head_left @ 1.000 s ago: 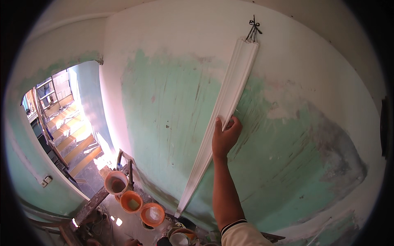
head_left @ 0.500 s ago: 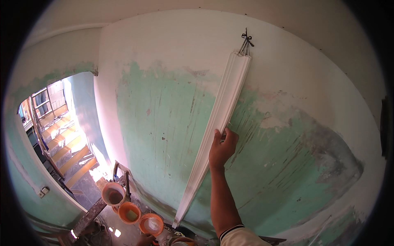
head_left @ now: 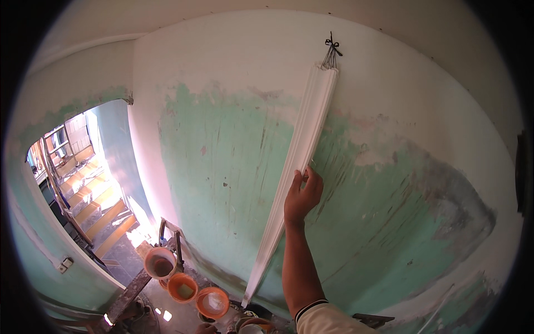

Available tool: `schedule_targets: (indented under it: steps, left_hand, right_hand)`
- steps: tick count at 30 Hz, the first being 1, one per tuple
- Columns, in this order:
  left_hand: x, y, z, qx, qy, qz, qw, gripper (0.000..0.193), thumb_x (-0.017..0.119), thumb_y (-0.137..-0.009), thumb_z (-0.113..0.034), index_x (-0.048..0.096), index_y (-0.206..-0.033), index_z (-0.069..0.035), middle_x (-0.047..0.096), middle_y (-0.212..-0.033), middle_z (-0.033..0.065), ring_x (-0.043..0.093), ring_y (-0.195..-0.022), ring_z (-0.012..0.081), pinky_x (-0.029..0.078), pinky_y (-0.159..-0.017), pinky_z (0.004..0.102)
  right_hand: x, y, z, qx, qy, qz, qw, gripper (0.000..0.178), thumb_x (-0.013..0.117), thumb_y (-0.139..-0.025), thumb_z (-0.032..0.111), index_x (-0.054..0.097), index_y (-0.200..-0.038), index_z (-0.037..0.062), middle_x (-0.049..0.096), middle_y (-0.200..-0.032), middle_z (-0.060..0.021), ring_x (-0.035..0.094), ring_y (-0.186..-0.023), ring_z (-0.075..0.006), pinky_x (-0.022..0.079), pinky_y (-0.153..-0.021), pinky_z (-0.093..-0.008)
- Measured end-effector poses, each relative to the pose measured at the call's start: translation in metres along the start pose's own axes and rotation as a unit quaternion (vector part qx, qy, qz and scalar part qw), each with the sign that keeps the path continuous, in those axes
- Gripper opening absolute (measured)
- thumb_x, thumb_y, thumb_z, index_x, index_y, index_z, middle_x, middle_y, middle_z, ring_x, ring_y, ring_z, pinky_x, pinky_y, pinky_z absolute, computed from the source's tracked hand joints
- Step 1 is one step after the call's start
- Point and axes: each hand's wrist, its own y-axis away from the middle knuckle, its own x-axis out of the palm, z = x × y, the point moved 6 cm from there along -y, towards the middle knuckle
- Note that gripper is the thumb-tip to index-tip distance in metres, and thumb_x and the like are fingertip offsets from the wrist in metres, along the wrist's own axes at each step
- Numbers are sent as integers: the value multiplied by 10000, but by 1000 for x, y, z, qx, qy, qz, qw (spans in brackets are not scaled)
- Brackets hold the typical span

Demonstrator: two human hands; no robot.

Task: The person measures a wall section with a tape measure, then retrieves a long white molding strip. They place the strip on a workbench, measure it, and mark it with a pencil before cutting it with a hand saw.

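the ridged white strip [head_left: 314, 122] runs at a slant along the green and white wall [head_left: 222, 139]; i cannot tell if its whole back touches. of the hands, the right hand [head_left: 303, 193] is clamped on the strip's right edge, around mid-length, thumb on the front face and fingers bent at the edge. gripping there probably lets a single arm balance both ends and check any swing.

just above the strip's top end, dark wires [head_left: 332, 50] are tied in a knot, perhaps to gather them neatly; whether they pass behind the strip is unclear. left of the strip's foot, a dark shape [head_left: 206, 329] may be a hand; i cannot tell if it is the left hand or what it grasps. also left of the foot, orange buckets [head_left: 173, 285] stand bunched on the floor [head_left: 178, 312], likely grouped for reach while remaining apart from the strip. farther left of it are sunlit steps [head_left: 103, 195].
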Motion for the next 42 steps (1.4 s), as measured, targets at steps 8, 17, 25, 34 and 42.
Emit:
schedule_targets:
  steps: [8, 17, 25, 34, 42]
  left_hand:
    - [6, -11, 7, -33, 57, 22, 998, 332, 533, -942, -221, 660, -1158, -4, 677, -762, 82, 609, -563, 159, 480, -469, 297]
    - [35, -50, -75, -3, 125, 49, 991, 297, 675, -866, -208, 719, -1017, 43, 703, -887, 89, 659, -737, 182, 532, -652, 310]
    - [72, -71, -232, 137, 78, 93, 983, 399, 700, -879, -191, 635, -1211, 21, 678, -966, 111, 663, -849, 179, 541, -749, 309]
    - [94, -86, -329, 347, -198, -59, 915, 851, 852, -757, -376, 464, -1472, -122, 640, -1245, 183, 667, -1027, 301, 540, -906, 422]
    - [114, -91, -359, 318, -216, 23, 923, 433, 745, -882, -407, 710, -1103, -37, 715, -797, 123, 699, -725, 222, 540, -708, 379]
  right_hand:
    - [7, 0, -2, 89, -14, 38, 995, 203, 687, -896, 46, 613, -1084, 17, 616, -920, -94, 614, -808, -258, 495, -732, -418]
    - [5, -13, 2, 72, -76, 41, 994, 197, 631, -932, 44, 606, -1116, -20, 598, -966, -131, 587, -814, -267, 490, -721, -410]
    - [-13, -57, 29, 75, -212, 35, 974, 189, 604, -969, 47, 578, -1143, -23, 571, -990, -130, 567, -811, -247, 479, -697, -374]
    - [-33, -68, 38, 68, -350, 104, 929, 193, 619, -980, 56, 562, -1145, -26, 539, -983, -79, 486, -809, -154, 461, -749, -324]
    - [-49, -56, 51, 57, -424, 206, 880, 278, 707, -935, 76, 614, -1173, -34, 646, -1004, -76, 648, -900, -133, 546, -793, -281]
